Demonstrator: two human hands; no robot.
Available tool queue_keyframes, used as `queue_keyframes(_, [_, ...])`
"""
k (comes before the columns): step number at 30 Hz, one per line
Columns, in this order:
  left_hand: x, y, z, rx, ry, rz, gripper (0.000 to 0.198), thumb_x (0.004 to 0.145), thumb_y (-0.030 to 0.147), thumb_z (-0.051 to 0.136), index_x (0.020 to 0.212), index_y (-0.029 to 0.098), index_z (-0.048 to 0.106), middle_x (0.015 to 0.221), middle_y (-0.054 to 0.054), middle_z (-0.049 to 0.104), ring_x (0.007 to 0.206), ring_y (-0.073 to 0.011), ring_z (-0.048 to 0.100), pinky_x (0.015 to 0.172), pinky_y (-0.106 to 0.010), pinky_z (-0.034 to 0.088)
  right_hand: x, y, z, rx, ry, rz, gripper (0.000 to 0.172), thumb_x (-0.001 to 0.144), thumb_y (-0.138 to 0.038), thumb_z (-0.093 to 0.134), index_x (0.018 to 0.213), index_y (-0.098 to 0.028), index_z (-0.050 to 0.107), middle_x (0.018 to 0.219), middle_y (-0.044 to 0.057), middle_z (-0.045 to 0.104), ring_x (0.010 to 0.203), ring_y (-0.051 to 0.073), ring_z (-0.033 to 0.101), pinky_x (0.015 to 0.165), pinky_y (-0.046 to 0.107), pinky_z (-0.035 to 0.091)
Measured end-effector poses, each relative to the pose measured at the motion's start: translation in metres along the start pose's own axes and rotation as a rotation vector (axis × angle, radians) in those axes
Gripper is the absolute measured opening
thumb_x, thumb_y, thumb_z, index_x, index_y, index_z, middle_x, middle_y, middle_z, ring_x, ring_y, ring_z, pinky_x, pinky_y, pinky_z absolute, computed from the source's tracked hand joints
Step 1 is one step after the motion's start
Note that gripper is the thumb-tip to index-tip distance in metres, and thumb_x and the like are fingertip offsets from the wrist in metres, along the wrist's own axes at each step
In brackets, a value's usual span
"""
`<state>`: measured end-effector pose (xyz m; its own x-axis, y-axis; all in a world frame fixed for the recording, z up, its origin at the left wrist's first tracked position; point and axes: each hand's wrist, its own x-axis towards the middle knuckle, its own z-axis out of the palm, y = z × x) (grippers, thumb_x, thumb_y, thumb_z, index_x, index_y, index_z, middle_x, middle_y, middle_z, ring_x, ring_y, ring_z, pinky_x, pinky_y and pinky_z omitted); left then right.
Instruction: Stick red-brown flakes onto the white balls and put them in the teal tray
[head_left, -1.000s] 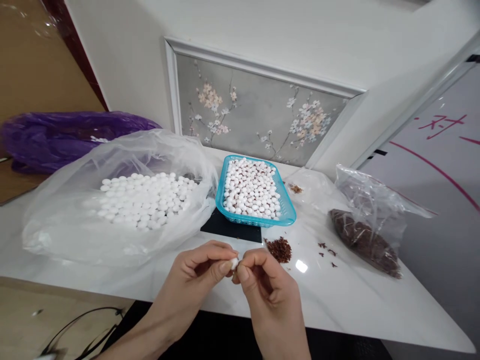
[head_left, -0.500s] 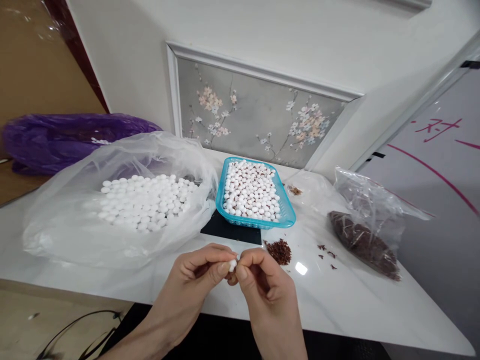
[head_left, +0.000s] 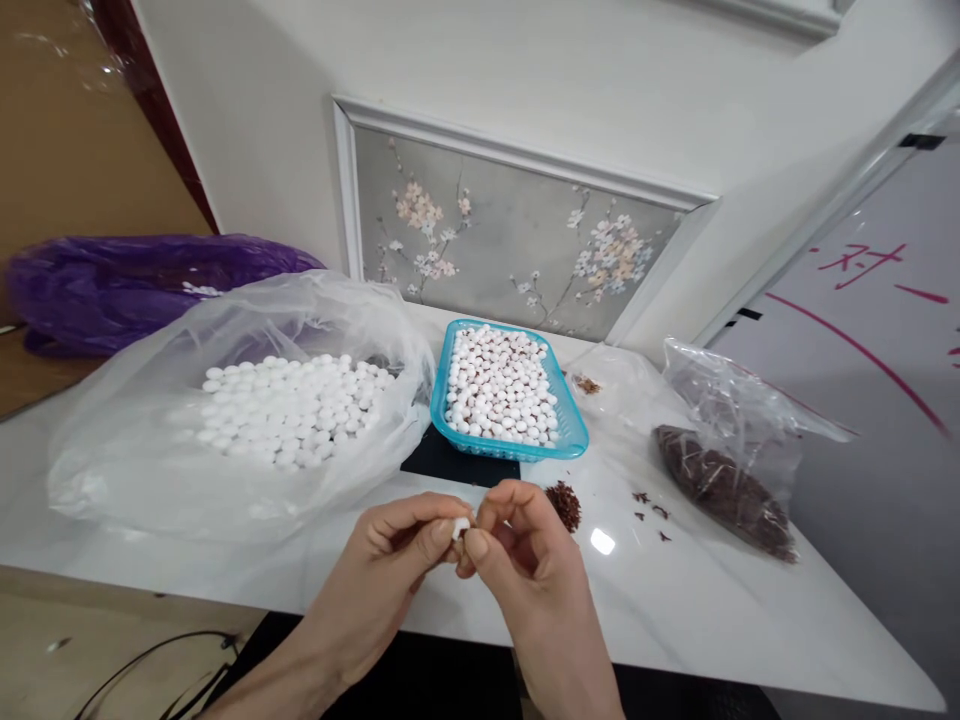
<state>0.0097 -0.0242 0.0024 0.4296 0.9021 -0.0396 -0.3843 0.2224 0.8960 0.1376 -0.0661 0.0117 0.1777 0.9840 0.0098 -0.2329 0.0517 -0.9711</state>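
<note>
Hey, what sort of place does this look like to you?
Probably a small indoor workspace for handwork, though I can't be sure: a white table holds a blue basket full of small white balls, and a whiteboard with red writing stands alongside.

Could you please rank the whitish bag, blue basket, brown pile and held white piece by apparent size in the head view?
1. Whitish bag
2. Blue basket
3. Brown pile, partly hidden by the right hand
4. Held white piece
</note>
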Motion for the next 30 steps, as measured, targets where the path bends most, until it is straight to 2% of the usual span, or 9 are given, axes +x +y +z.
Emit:
queue_keyframes(4, [-0.002, 0.003, -0.003, -0.134, 0.015, -0.067, 0.01, 0.082, 0.026, 0.067, 0.082, 0.02, 0.075, 0.072, -0.001, 0.063, 0.064, -0.0093, 0.054, 0.065, -0.02, 0.047, -0.004, 0.0, -0.007, 0.103, 0.058, 0.01, 0.016, 0.081, -0.034, 0.065, 0.089, -0.023, 0.056, 0.081, -0.003, 0.057, 0.067, 0.01, 0.059, 0.068, 0.026, 0.049])
queue_keyframes(7, [-0.005, 0.003, -0.008, -0.154, -0.009, -0.058, 0.012, 0.082, 0.026, 0.067, 0.089, 0.02, 0.075, 0.086, -0.003, 0.067, 0.07, -0.009, 0.056, 0.07, -0.018, 0.048, -0.007, 0.002, -0.014, 0.049, 0.123, -0.01, 0.017, 0.083, -0.037, 0.063, 0.09, -0.022, 0.058, 0.074, -0.003, 0.059, 0.067, 0.01, 0.058, 0.068, 0.025, 0.047])
queue_keyframes(10, [-0.007, 0.003, -0.011, -0.174, -0.061, -0.031, 0.014, 0.079, 0.023, 0.07, 0.093, 0.021, 0.075, 0.091, -0.004, 0.068, 0.073, -0.0093, 0.057, 0.073, -0.017, 0.048, -0.009, 0.003, -0.017, -0.028, 0.131, -0.013, 0.017, 0.085, -0.038, 0.061, 0.088, -0.022, 0.057, 0.067, -0.003, 0.06, 0.066, 0.012, 0.058, 0.068, 0.025, 0.046])
queue_keyframes(18, [-0.006, 0.008, -0.006, -0.224, -0.036, -0.054, 0.009, 0.075, 0.019, 0.073, 0.083, 0.019, 0.077, 0.08, -0.003, 0.069, 0.062, -0.0066, 0.055, 0.064, -0.015, 0.047, -0.012, -0.002, -0.013, -0.186, 0.084, -0.008, 0.016, 0.087, -0.037, 0.057, 0.084, -0.021, 0.059, 0.066, -0.002, 0.062, 0.067, 0.012, 0.058, 0.066, 0.022, 0.045])
queue_keyframes(23, [-0.005, 0.008, -0.005, -0.184, 0.01, -0.041, 0.007, 0.072, 0.021, 0.076, 0.078, 0.018, 0.077, 0.074, -0.002, 0.067, 0.058, -0.0064, 0.054, 0.06, -0.017, 0.044, -0.012, -0.001, -0.018, -0.229, 0.133, -0.035, 0.016, 0.086, -0.037, 0.057, 0.084, -0.021, 0.058, 0.065, -0.002, 0.062, 0.065, 0.012, 0.056, 0.065, 0.023, 0.045])
queue_keyframes(26, [-0.003, 0.009, -0.002, -0.159, 0.03, -0.031, 0.006, 0.071, 0.021, 0.076, 0.075, 0.017, 0.077, 0.072, -0.003, 0.067, 0.056, -0.0065, 0.052, 0.058, -0.018, 0.042, -0.013, -0.001, -0.029, -0.293, 0.213, -0.053, 0.017, 0.086, -0.039, 0.057, 0.085, -0.022, 0.059, 0.064, -0.002, 0.061, 0.065, 0.013, 0.056, 0.064, 0.023, 0.045])
queue_keyframes(30, [-0.002, 0.01, 0.001, -0.18, 0.075, -0.023, 0.003, 0.071, 0.015, 0.073, 0.07, 0.017, 0.076, 0.067, -0.002, 0.066, 0.052, -0.0058, 0.051, 0.054, -0.018, 0.041, -0.011, -0.001, -0.061, -0.424, 0.373, -0.129, 0.021, 0.083, -0.041, 0.06, 0.089, -0.021, 0.06, 0.066, 0.0, 0.064, 0.067, 0.016, 0.059, 0.066, 0.026, 0.047])
